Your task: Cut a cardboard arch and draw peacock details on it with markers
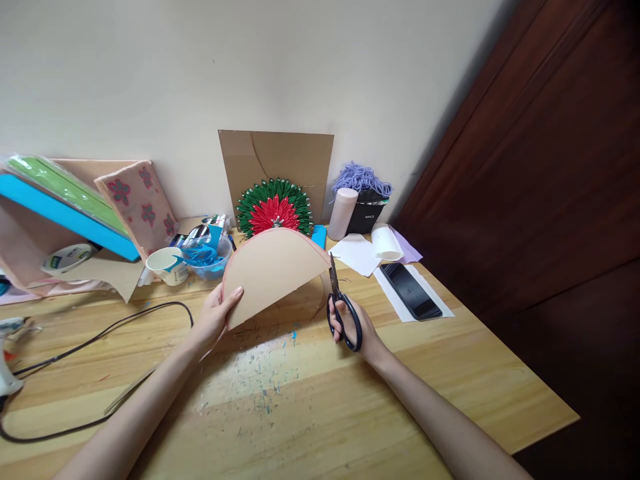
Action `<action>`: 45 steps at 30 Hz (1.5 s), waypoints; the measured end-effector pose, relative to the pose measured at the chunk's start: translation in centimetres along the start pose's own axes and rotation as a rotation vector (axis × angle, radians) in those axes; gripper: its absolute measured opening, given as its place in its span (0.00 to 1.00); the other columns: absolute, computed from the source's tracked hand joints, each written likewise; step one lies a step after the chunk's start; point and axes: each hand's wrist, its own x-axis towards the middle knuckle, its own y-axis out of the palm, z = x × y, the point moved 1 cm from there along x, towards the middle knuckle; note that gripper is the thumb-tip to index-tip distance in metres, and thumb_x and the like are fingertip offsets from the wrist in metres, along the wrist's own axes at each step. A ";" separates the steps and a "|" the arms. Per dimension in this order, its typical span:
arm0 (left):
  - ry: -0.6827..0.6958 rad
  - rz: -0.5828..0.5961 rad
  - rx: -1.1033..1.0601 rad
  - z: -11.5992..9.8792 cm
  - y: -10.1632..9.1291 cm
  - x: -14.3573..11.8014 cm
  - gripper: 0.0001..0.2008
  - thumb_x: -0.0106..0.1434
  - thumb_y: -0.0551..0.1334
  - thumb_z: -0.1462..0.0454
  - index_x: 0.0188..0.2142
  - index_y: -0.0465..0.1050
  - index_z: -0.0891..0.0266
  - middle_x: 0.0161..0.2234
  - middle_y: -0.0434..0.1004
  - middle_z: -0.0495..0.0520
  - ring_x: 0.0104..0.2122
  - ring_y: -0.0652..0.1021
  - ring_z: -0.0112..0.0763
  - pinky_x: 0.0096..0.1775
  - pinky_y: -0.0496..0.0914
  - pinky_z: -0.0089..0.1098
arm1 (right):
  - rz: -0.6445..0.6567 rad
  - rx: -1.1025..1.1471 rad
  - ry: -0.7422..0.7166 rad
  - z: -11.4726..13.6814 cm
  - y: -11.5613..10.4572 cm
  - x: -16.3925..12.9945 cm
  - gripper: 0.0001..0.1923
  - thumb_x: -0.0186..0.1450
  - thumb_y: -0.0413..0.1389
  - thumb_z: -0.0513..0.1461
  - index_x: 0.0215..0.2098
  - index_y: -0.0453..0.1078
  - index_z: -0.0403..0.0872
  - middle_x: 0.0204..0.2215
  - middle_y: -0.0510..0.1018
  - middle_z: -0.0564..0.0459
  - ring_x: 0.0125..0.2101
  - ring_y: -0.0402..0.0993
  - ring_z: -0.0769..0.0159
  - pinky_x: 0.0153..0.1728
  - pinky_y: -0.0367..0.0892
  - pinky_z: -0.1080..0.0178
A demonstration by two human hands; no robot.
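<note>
My left hand (216, 315) grips the lower left edge of a tan half-round cardboard piece (273, 270) and holds it tilted up above the wooden table (310, 393). My right hand (356, 328) holds black-handled scissors (341, 303), fingers through the loops. The blades point up and meet the right edge of the cardboard, along its pink-lined curve.
Against the wall stand a brown cardboard sheet (277, 160) and a green-and-red round ornament (274, 208). A phone (411, 291) on white paper lies at the right. Paper cup (167, 265), plastic bowl (210, 260), glue gun (9, 363) and black cable (120, 327) sit left.
</note>
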 end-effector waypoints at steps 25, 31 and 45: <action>-0.041 0.011 0.144 -2.3 -2.4 0.6 0.29 0.49 0.68 0.53 0.50 0.69 0.60 0.45 0.77 0.58 0.41 0.78 0.42 0.42 0.73 0.34 | 0.102 -0.189 -0.018 0.2 -0.1 -0.3 0.30 0.53 0.47 0.65 0.28 0.57 0.48 0.13 0.57 0.64 0.11 0.55 0.75 0.11 0.58 0.70; -0.023 -0.002 0.138 -2.7 -3.1 0.8 0.28 0.49 0.68 0.53 0.49 0.70 0.61 0.42 0.78 0.57 0.39 0.78 0.41 0.40 0.73 0.32 | 0.082 -0.185 -0.032 0.1 -0.9 -0.1 0.25 0.55 0.53 0.60 0.28 0.58 0.48 0.13 0.60 0.63 0.12 0.57 0.75 0.12 0.57 0.70; -0.211 0.085 -0.122 1.3 5.4 -3.9 0.19 0.54 0.64 0.55 0.43 0.72 0.62 0.40 0.79 0.58 0.32 0.79 0.38 0.32 0.74 0.33 | -0.174 0.424 -0.075 0.7 0.7 0.8 0.17 0.52 0.63 0.45 0.32 0.62 0.46 0.11 0.61 0.66 0.12 0.61 0.76 0.16 0.66 0.70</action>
